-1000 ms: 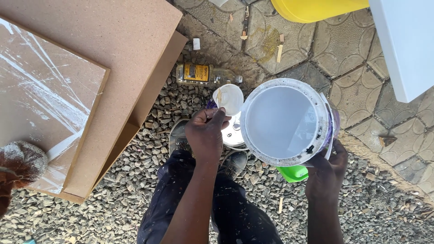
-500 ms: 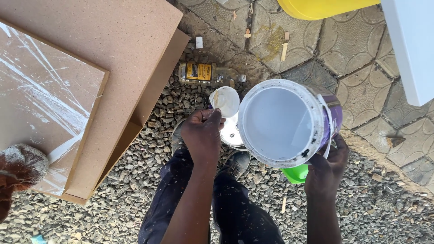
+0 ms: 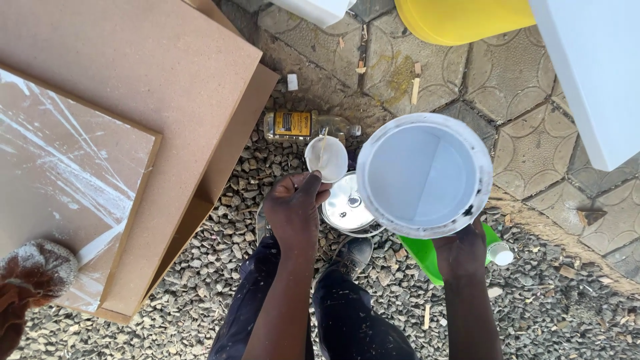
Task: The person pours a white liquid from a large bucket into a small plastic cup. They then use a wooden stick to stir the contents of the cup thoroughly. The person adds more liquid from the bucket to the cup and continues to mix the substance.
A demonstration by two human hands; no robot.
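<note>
My right hand [image 3: 460,250] holds up a white paint bucket [image 3: 424,175] from below; the white paint inside is level and fills most of it. My left hand [image 3: 297,210] grips a small white cup [image 3: 326,158] with a thin stick in it, held just left of the bucket. Under both sits a round metal tin lid or can top [image 3: 347,203] on the gravel. My legs in dark trousers and a shoe [image 3: 353,257] show below.
Large brown boards [image 3: 133,100], one wrapped in clear film [image 3: 60,173], lie at the left. A clear bottle with a yellow label [image 3: 297,125] lies on the gravel. A green container [image 3: 427,257], a yellow tub [image 3: 467,19], a white panel [image 3: 593,73], paving stones and another person's head [image 3: 30,280] are around.
The view has shifted slightly; the bucket stays held up in my right hand, and my left hand with the small cup has stayed beside it with little movement.
</note>
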